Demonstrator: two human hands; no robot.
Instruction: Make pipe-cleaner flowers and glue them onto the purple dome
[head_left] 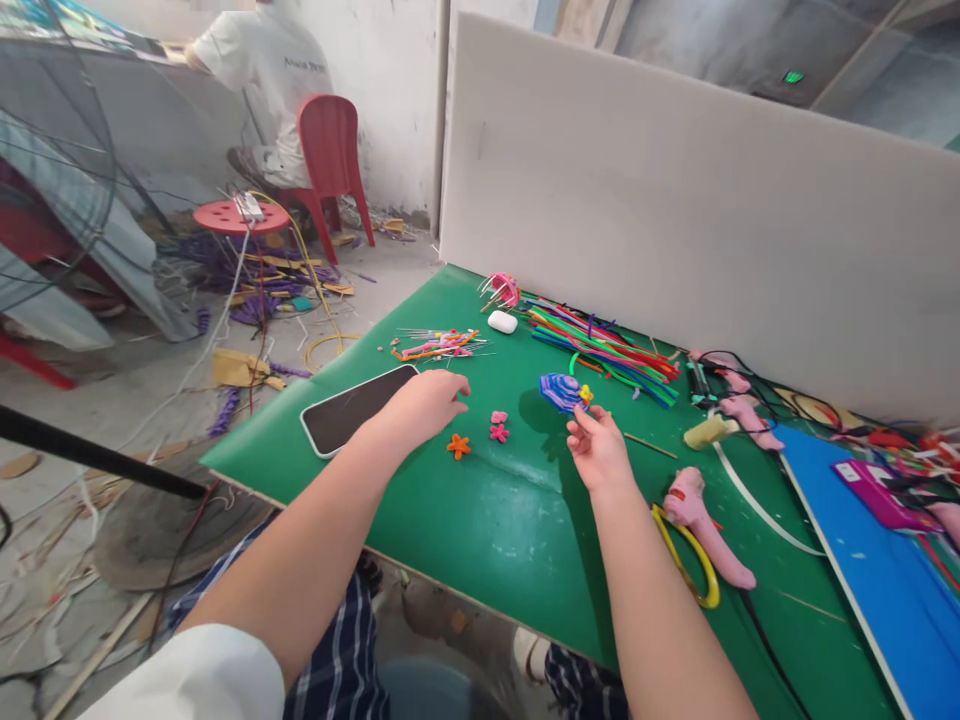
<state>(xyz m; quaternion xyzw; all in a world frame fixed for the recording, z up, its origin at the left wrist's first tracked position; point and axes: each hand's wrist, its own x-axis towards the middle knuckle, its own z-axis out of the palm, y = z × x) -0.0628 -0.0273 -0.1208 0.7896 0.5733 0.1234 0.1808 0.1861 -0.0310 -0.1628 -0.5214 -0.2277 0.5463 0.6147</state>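
Note:
My right hand (600,450) pinches a small blue and purple striped pipe-cleaner piece (561,392), rounded like a little umbrella, and holds it above the green table. A yellow flower (586,393) shows at its edge by my fingertips. My left hand (429,405) reaches over the table beside a smartphone (352,408) with a dark screen, fingers apart and nothing visible in them. Just below those fingers lies an orange pipe-cleaner flower (458,447). Between my hands are a light pink flower (499,417) and a deeper pink flower (499,433).
Wire stems (442,345) and a white earbud case (502,322) lie farther back, near a pile of colourful pipe cleaners (600,350). At right are a pink glue gun (705,530), yellow-handled scissors (705,585) and a blue board (862,570). A person sits on a red chair (330,150).

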